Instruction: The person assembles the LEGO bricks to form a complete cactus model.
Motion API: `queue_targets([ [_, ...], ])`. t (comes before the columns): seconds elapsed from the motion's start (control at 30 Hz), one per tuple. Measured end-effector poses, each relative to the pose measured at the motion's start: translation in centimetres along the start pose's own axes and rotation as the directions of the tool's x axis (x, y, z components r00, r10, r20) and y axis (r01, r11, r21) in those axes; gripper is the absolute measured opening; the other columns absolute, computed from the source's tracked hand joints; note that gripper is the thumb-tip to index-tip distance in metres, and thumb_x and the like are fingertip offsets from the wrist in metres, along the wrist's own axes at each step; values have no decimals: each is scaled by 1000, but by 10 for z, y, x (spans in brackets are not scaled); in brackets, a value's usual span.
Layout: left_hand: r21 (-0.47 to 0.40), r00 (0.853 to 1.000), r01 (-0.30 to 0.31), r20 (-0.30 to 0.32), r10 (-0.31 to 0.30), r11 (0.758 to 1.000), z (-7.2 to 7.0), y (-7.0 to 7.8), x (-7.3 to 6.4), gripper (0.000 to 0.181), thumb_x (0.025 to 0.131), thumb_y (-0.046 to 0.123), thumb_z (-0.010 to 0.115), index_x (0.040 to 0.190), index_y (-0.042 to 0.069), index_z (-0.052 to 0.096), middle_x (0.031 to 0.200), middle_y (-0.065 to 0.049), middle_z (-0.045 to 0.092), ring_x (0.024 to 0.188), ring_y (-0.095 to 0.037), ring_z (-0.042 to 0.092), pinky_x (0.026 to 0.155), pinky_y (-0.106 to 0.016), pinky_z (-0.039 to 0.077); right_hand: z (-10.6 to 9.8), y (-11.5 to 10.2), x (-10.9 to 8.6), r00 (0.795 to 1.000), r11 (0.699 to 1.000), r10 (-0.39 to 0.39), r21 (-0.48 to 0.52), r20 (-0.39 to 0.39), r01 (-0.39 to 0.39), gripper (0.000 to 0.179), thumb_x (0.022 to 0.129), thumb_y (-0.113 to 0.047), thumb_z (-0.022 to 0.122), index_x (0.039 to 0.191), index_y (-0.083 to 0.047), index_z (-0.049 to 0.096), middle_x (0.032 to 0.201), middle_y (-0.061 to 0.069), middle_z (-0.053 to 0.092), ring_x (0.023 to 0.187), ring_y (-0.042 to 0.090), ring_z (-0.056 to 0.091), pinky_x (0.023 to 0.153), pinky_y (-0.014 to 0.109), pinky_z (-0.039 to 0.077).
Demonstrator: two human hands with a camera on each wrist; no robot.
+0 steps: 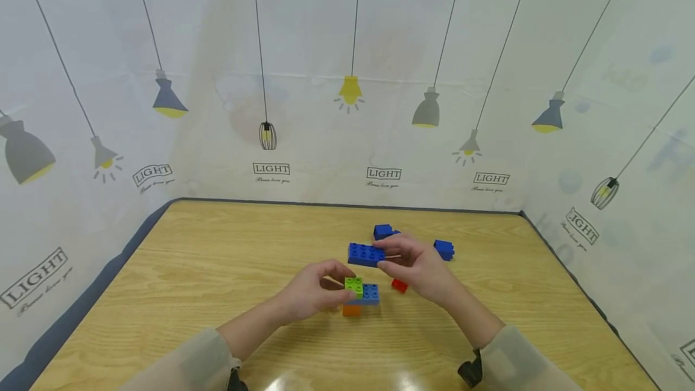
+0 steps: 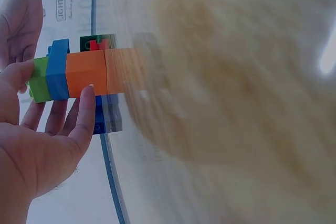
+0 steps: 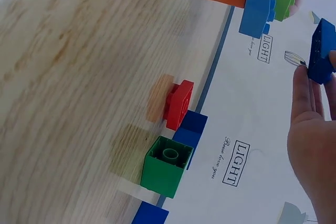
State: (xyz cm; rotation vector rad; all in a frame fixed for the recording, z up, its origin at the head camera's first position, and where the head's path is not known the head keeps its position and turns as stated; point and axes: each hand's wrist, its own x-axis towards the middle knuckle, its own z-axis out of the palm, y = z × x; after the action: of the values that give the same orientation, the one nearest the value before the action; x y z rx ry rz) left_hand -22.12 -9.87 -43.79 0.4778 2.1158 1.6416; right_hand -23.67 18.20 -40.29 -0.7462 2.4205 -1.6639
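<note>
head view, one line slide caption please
The left hand grips a stack of toy bricks; the right hand holds a dark blue brick.

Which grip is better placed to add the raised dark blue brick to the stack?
Right, most likely. The right grip holds the dark blue brick near the stack; the left grip has its fingers around the stack, so it seems better suited to steadying it.
</note>
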Motion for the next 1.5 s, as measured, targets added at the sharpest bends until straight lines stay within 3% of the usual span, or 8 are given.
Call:
queue_targets([
  [0.2, 0, 1000, -11, -1, 11, 1000, -1, 0, -2, 42, 98, 24, 85, 132, 5, 69, 135, -12, 71, 118, -26, 74, 93, -39, 67, 6, -1, -1, 998, 999, -46, 1, 44, 46, 33, 103, -9, 77, 135, -7, 75, 133, 17, 70, 119, 25, 75, 96, 26, 64],
  [0.37, 16, 1000, -16, -5, 16, 1000, -3, -3, -3, 41, 97, 22, 86, 132, 7, 69, 128, -10, 73, 115, -26, 74, 94, -39, 66, 13, 0, -2, 993, 996, -58, -62, 104, 65, 32, 102, -16, 81, 133, -12, 78, 133, 11, 72, 116, 15, 75, 100, 32, 63],
  [0.6, 21, 1000, -20, 9, 20, 1000, -4, -5, -1, 34, 98, 22, 86, 126, 10, 71, 124, -10, 69, 109, -24, 75, 91, -36, 65, 21, 4, -3, 990, 988, -71, -127, 125, 87, 28, 101, -21, 83, 128, -18, 81, 125, 3, 76, 118, 33, 72, 105, 52, 62],
  [0.83, 32, 999, -39, 11, 39, 999, -4, -7, -2, 32, 98, 21, 85, 123, 8, 69, 122, -8, 76, 105, -22, 75, 87, -31, 60, 24, 3, -1, 990, 983, -59, -165, 131, 81, 29, 99, -25, 84, 128, -21, 82, 123, 0, 78, 114, 35, 70, 89, 31, 61],
  [1.2, 36, 1000, -15, 10, 15, 999, -5, -8, -1, 31, 98, 24, 85, 123, 12, 69, 123, -7, 74, 104, -23, 72, 86, -32, 58, 27, -2, -1, 991, 971, -55, -224, 124, 82, 28, 97, -25, 86, 125, -22, 84, 123, -2, 78, 115, 17, 70, 89, 30, 61],
  [1.5, 46, 1000, -20, 11, 20, 999, -5, -7, 0, 31, 98, 24, 86, 121, 12, 69, 121, -7, 74, 105, -23, 73, 86, -32, 58, 27, -5, -2, 988, 952, -68, -286, 136, 105, 26, 99, -23, 84, 125, -18, 84, 122, 0, 77, 113, 17, 69, 86, 30, 62],
])
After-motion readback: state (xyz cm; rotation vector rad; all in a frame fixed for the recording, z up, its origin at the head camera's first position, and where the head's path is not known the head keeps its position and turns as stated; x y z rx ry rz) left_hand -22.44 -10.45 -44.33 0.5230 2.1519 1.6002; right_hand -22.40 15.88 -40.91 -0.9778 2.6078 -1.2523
